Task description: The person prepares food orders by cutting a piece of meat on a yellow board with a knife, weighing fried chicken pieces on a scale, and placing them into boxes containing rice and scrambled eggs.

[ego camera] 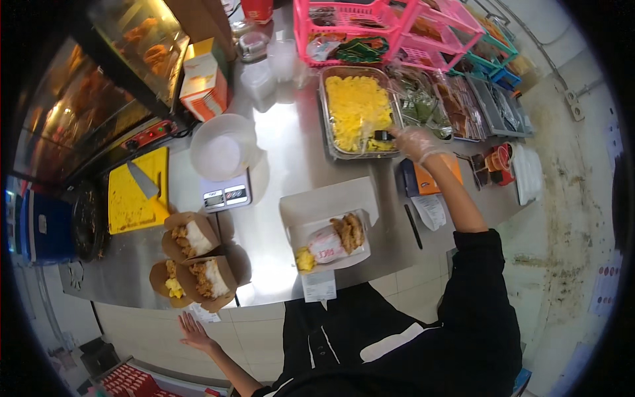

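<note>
My right hand (pixel 415 143), in a clear plastic glove, grips a black utensil (pixel 383 135) at the near right corner of a tray of scrambled egg (pixel 354 106). The utensil's kind is hard to tell. Bare and with its fingers apart, my left hand (pixel 196 333) hangs just off the table's front edge. Near it stand kraft paper boxes: one (pixel 225 290) with fried chicken and rice, another (pixel 191 255) with the same, and a smaller one (pixel 157 280) with chicken and egg. An open white carton (pixel 317 203) before me holds a wrapped rice portion (pixel 326 245), sliced fried chicken (pixel 348 233) and egg (pixel 305 259).
A digital kitchen scale (pixel 238 194) carries a translucent bowl (pixel 223 146). A knife (pixel 143 181) lies on the yellow cutting board (pixel 119 208), beside a lit food warmer (pixel 163 89). Pink baskets (pixel 347 30) stand at the back. A pen (pixel 412 227) and receipt (pixel 429 213) lie right.
</note>
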Motion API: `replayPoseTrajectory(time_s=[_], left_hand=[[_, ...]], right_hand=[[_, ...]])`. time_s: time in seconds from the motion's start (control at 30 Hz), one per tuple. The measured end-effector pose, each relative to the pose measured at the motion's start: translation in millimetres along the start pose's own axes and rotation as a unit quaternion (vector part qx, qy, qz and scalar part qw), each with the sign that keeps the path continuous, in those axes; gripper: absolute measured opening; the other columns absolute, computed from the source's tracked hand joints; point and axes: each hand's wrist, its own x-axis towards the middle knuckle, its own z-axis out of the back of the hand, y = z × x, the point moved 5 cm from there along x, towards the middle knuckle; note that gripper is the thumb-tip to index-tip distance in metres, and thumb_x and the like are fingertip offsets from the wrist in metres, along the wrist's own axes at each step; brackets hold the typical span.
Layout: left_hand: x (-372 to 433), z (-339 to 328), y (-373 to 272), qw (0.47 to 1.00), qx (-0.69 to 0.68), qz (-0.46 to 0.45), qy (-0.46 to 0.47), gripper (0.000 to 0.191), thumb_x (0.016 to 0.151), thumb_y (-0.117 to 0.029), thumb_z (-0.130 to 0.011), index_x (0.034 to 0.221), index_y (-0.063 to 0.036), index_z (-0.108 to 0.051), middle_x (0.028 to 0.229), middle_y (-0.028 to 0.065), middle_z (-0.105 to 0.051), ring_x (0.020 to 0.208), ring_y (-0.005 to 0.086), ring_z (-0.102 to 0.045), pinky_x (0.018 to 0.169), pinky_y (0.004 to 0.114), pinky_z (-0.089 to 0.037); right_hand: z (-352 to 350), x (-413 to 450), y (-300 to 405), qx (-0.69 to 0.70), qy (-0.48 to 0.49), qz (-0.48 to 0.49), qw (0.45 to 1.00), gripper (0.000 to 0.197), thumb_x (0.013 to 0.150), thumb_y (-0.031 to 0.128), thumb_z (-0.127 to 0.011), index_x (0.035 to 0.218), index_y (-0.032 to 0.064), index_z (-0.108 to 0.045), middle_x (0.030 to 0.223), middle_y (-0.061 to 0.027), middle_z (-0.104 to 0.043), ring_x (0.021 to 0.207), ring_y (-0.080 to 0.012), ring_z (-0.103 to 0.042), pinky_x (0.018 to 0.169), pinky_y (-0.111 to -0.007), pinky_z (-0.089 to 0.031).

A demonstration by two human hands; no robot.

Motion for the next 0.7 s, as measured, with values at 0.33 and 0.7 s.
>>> replayPoseTrajectory(time_s=[0.33,0.7], left_hand=[[-43.7,-15.3,18.9,0.998,0.044,-0.034,0.005,0.087,0.079,-0.073,-0.01,0.134,-0.0097,-0.033,0.134,0.0139,-0.04,0.128,0.027,-0.032,0.105,0.046,-0.02],[-21.0,51.0,12.9,0.997,0.02,-0.058,-0.056,0.092,0.075,-0.078,-0.018,0.136,-0.0095,-0.027,0.138,0.0161,-0.033,0.13,0.0296,-0.027,0.103,0.051,-0.016]], right_hand=[[-19.5,36.5,-11.7,0.306,0.121,0.014,0.944,0.032,0.083,0.024,-0.055,0.109,0.0039,-0.057,0.083,-0.0109,-0.063,0.074,-0.0203,-0.058,0.066,-0.033,-0.046],[59.3,-5.8,12.9,0.419,0.126,0.007,0.899,0.04,0.084,0.034,-0.052,0.108,0.0034,-0.057,0.077,0.0025,-0.054,0.062,-0.0064,-0.045,0.054,-0.021,-0.037]])
